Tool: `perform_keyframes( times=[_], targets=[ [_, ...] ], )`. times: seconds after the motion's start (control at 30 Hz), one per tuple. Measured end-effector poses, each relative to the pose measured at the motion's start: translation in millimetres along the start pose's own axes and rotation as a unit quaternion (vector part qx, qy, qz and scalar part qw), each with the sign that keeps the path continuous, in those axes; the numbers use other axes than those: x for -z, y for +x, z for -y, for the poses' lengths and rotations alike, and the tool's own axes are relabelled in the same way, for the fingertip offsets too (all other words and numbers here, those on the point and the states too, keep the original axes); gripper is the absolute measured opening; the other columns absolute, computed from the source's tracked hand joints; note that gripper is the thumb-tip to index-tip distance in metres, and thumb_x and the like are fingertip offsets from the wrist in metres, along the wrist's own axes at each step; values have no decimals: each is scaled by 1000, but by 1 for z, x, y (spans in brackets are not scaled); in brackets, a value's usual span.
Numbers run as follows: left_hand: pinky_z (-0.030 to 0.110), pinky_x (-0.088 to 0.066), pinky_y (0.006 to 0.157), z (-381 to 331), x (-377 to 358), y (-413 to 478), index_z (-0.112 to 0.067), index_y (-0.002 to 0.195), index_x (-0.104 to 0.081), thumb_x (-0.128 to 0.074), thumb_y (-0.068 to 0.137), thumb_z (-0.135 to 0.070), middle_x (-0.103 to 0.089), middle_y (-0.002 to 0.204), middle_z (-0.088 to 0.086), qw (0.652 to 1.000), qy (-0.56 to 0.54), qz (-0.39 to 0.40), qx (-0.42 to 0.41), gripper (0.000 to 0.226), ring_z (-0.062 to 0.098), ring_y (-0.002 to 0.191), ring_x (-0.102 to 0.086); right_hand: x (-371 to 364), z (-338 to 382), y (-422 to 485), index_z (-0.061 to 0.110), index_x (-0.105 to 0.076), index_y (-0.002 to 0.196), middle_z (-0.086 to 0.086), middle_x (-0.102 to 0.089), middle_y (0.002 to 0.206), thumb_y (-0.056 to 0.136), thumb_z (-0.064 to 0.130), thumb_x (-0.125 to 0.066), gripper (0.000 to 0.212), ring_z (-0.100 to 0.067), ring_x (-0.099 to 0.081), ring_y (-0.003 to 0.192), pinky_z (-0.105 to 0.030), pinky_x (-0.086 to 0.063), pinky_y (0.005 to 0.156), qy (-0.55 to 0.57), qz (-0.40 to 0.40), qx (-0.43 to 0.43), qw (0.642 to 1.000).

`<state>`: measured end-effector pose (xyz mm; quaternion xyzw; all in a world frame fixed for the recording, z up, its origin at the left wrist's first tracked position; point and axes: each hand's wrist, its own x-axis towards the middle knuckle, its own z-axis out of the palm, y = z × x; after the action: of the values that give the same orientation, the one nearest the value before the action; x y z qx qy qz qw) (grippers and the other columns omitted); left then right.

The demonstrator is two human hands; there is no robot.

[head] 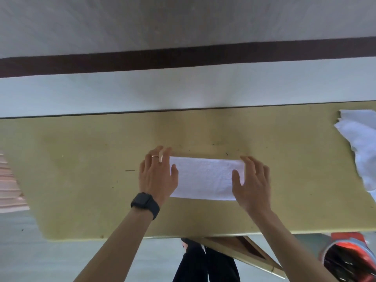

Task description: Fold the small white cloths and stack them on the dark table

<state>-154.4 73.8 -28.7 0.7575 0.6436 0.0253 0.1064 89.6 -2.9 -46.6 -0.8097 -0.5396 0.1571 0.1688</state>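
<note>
A small white cloth lies flat on the olive-yellow table as a folded rectangle, near the middle. My left hand, with a ring and a dark watch on its wrist, rests at the cloth's left end, its thumb on the fabric and fingers straight. At the cloth's right end lies my right hand, thumb on the fabric, fingers extended over the edge. Neither hand grips the cloth.
A loose heap of white cloths lies at the table's right edge. A red and dark bag sits on the floor at lower right. A pale wall with a dark stripe stands behind the table. My dark trousers show below the table's front edge.
</note>
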Motion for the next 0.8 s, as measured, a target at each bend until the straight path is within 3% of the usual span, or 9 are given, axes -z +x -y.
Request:
perform_keyframes(
  times=[0.1,0.2,0.27,0.37,0.5,0.63,0.7,0.8],
  targets=[
    [51,-31,114,-17,-28,-35,-23,147,-38,-51,93,-40,-33,157,8,999,-33,20,-19,58,32,144,-29,-18,9,-27,14,-36,151,-3,-32,159,98,35,-39,57,-24,-24,148,-44,-29,114,-40,28,76,996],
    [52,-6,122,-19,-55,-51,-30,157,-15,-31,99,-52,-1,167,3,995,-57,75,33,64,24,153,1,-36,-5,-27,19,-8,159,6,1,166,101,44,-25,64,-12,4,153,-51,-9,122,-75,105,88,988],
    [50,6,122,-13,-63,-50,-29,158,-7,-24,99,-56,12,166,-1,994,-52,94,35,67,19,152,11,-37,-12,-25,18,-13,158,7,0,166,100,49,-26,68,-10,5,152,-53,-4,122,-82,117,76,987],
    [46,18,118,-6,-57,-29,-31,157,-1,-22,98,-57,20,164,-7,992,-29,124,-22,68,15,150,18,-29,-14,-34,15,-35,145,1,-16,165,95,53,-38,64,-16,-4,153,-52,1,122,-107,95,58,988],
    [55,12,119,-11,-33,28,-42,155,-10,-35,96,-48,16,165,-7,980,45,138,-139,64,18,150,14,-11,-12,-69,27,-40,142,1,-33,153,90,67,-37,66,-22,-21,147,-52,-6,120,-140,92,17,986],
    [58,-1,120,-35,-20,58,-40,150,-33,-51,88,-26,-1,166,0,956,87,108,-258,66,23,152,-1,-5,5,-105,34,-48,138,1,-46,135,86,68,-43,62,-24,-45,128,-47,-27,108,-124,118,19,985],
    [56,-6,121,-41,-21,49,-36,149,-36,-54,87,-19,-9,166,3,957,83,96,-260,67,24,152,-8,-6,9,-117,33,-54,134,0,-51,128,85,61,-52,56,-26,-50,120,-45,-34,101,-111,113,55,986],
    [52,-26,117,-35,-21,1,-28,140,-52,-56,88,-19,-38,154,8,976,4,38,-214,53,28,143,-33,-3,1,-117,22,-60,129,-3,-55,131,85,51,-62,53,-29,-52,121,-43,-40,99,-66,71,117,988]
  ],
)
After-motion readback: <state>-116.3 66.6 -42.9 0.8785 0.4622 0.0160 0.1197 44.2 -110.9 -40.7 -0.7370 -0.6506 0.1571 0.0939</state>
